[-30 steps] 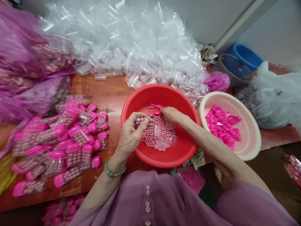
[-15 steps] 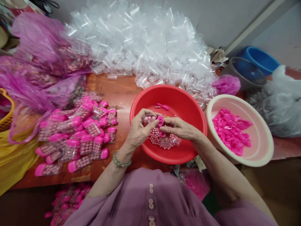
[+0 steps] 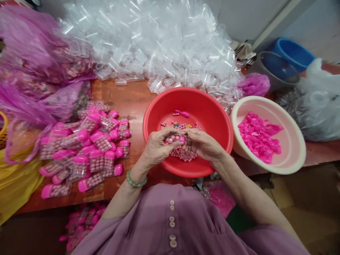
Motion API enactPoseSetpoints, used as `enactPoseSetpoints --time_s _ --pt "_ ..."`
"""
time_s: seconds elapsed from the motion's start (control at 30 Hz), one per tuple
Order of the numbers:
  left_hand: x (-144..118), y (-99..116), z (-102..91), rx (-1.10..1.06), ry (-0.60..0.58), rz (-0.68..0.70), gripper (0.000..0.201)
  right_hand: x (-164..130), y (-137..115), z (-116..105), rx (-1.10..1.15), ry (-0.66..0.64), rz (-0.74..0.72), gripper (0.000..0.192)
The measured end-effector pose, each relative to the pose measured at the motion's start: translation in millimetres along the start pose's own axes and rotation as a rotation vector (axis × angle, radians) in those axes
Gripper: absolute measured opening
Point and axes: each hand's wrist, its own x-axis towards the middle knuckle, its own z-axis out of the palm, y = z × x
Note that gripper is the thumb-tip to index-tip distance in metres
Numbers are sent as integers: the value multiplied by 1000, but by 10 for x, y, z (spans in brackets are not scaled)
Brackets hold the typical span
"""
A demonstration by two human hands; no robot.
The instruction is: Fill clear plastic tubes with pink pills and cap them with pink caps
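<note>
red basin [image 3: 212, 106] on the tabletop [image 3: 127, 99] hasn't budged, beads [image 3: 183, 153] still loose in it. What's new: half a second back the right hand [image 3: 203, 144] held a pink cap [image 3: 182, 140] just apart from the little clear vial [image 3: 173, 138] in the left hand [image 3: 156, 147]. Now both sets of fingers are pinched shut around it, cap touching the vial, over the basin. Looks like capping
</note>
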Motion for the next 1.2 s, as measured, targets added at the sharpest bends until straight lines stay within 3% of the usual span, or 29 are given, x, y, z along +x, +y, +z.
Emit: enactPoseSetpoints --time_s 0.2,0.3,0.43,0.63,0.77,0.97,1.2 --pt "28 1 -14 -9 -53 -16 21 24 38 28 -203 88 -131 33" --pt "43 10 -22 -14 -98 -52 21 59 45 -13 -395 99 -181 30" --pt "50 49 -35 -150 -71 -115 19 33 -74 -80 -700 145 -317 31" --pt "80 118 -33 -457 -161 -318 28 -57 -314 63 -670 253 -544 30" --pt "114 97 -40 -565 -216 -328 34 -27 -346 253 -849 212 -705 26" --pt "122 61 -71 -610 -278 -339 36 24 -376 282 -1067 130 -749 23" --pt "162 71 -44 -556 -284 -304 32 52 -365 305 -1054 177 -796 24"
